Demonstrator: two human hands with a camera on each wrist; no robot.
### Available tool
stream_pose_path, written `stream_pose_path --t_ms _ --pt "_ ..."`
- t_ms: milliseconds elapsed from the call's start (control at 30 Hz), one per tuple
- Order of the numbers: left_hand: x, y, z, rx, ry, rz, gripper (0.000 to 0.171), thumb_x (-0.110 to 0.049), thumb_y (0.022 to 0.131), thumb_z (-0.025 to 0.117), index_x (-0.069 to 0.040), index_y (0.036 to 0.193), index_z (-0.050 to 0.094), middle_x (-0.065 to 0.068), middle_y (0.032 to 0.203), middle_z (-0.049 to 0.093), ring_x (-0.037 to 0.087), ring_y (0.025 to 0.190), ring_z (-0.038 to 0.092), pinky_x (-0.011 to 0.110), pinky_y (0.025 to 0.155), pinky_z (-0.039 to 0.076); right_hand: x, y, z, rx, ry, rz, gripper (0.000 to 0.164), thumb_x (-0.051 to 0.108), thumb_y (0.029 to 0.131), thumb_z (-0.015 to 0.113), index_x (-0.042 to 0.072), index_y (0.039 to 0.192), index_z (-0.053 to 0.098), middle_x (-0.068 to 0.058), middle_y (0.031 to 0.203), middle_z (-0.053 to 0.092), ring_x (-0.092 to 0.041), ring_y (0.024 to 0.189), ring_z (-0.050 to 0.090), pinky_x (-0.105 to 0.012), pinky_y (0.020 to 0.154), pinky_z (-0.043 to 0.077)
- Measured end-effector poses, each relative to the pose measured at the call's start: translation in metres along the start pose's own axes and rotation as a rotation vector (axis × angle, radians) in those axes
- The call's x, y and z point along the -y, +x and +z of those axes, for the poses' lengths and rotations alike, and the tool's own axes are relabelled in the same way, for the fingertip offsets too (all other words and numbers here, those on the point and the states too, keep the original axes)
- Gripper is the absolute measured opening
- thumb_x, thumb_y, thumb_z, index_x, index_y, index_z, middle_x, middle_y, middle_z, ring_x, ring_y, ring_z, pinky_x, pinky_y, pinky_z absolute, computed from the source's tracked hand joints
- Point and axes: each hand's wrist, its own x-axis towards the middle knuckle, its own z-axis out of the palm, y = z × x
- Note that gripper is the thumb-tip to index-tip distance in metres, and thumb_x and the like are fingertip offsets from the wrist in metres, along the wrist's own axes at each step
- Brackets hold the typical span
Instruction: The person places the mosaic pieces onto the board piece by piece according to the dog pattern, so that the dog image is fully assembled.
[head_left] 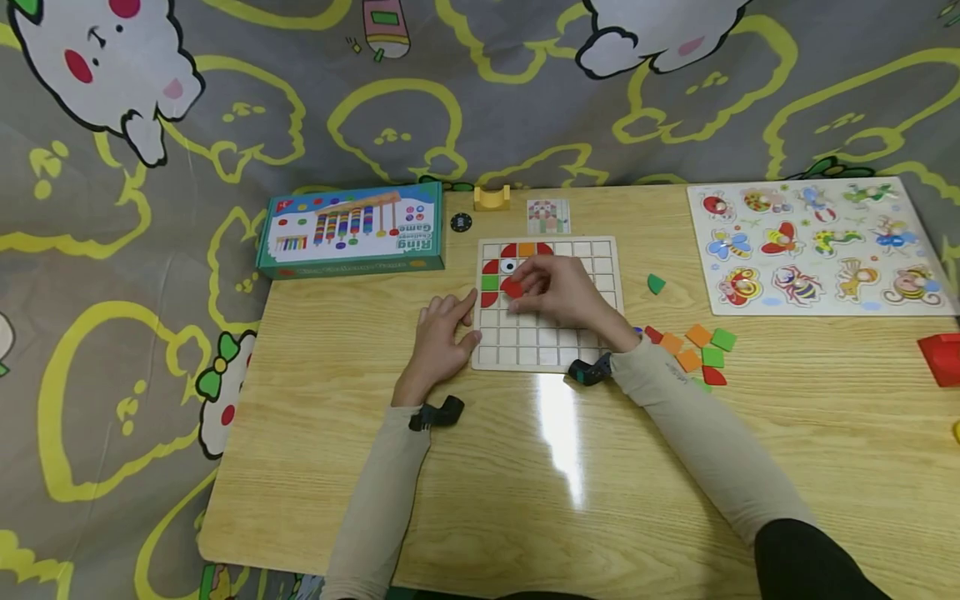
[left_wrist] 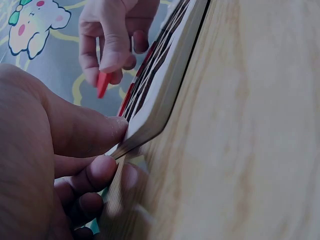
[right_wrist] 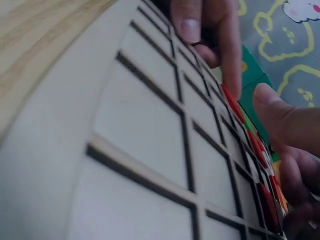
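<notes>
A pale wooden grid board (head_left: 528, 337) lies on the table, with coloured tiles set in its upper left cells. At its left edge is my left hand (head_left: 442, 337), thumb and index finger extended against the edge. My right hand (head_left: 558, 287) is over the board and pinches a red tile (head_left: 512, 288) between thumb and fingers. In the left wrist view this red tile (left_wrist: 103, 85) appears edge-on, tilted above the board. Close by in the cells are a green square (head_left: 490, 282), red curved tiles (head_left: 490, 299) and an eye tile (head_left: 508, 266).
Several loose tiles (head_left: 697, 335) lie right of the board, with a green one (head_left: 656, 284) apart. Behind stand a pattern card (head_left: 548, 217), a yellow block (head_left: 492, 198) and a black disc (head_left: 461, 222). A game box (head_left: 352, 229) is left; an insect puzzle (head_left: 821, 242) is right.
</notes>
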Motion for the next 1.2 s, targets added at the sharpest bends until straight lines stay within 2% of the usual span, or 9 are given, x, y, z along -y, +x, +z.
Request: stream_pose_path --t_ms 167,400,567,833,1033,1200 --pt "-0.001 0.001 -0.001 -0.001 0.001 0.003 0.065 -0.019 0.088 0.066 -0.01 0.148 0.046 -0.003 0.088 0.05 0.018 0.085 0.036 0.034 0.079 0.024 0.003 0.004 0.006 -0.025 -0.135 -0.046 0.04 0.03 0.065 0.093 0.014 0.097 0.075 0.0 0.089 0.067 -0.017 0.074 0.057 -0.033 0.069 0.045" --pt "-0.002 0.002 -0.001 -0.002 0.005 0.011 0.065 -0.019 0.088 0.066 -0.01 0.149 0.045 -0.003 0.089 0.05 0.018 0.084 0.036 0.035 0.078 0.025 0.004 0.008 0.007 -0.005 -0.26 -0.009 0.043 0.037 0.061 0.093 0.018 0.096 0.077 0.003 0.091 0.068 -0.017 0.077 0.053 -0.035 0.071 0.041" --pt "-0.003 0.002 -0.001 -0.003 0.007 0.017 0.064 -0.019 0.088 0.066 -0.01 0.148 0.046 -0.002 0.089 0.051 0.018 0.084 0.036 0.035 0.079 0.025 0.004 0.008 0.005 0.015 -0.287 -0.015 0.042 0.039 0.064 0.092 0.019 0.097 0.078 0.004 0.091 0.071 -0.016 0.076 0.053 -0.034 0.07 0.04" --pt "-0.003 0.002 -0.002 -0.013 0.005 0.019 0.065 -0.019 0.088 0.066 -0.011 0.148 0.046 -0.004 0.088 0.05 0.017 0.083 0.035 0.035 0.079 0.025 0.007 0.007 0.002 0.026 -0.293 -0.059 0.024 0.033 0.074 0.087 0.019 0.093 0.081 0.005 0.09 0.072 -0.015 0.076 0.054 -0.035 0.07 0.039" --pt "-0.002 0.002 -0.001 -0.011 -0.001 0.02 0.065 -0.019 0.087 0.066 -0.01 0.148 0.046 -0.003 0.088 0.05 0.018 0.084 0.035 0.035 0.079 0.024 0.007 0.007 0.002 0.025 -0.303 -0.05 0.023 0.033 0.074 0.087 0.019 0.092 0.081 0.005 0.088 0.073 -0.015 0.075 0.053 -0.035 0.071 0.039" --pt "0.0 0.0 0.001 -0.014 0.007 0.017 0.065 -0.018 0.087 0.066 -0.01 0.148 0.046 -0.003 0.088 0.05 0.018 0.083 0.035 0.034 0.078 0.024 0.003 -0.002 -0.008 -0.008 -0.252 -0.083 0.027 0.032 0.073 0.087 0.015 0.093 0.08 0.0 0.087 0.071 -0.019 0.074 0.052 -0.035 0.07 0.036"
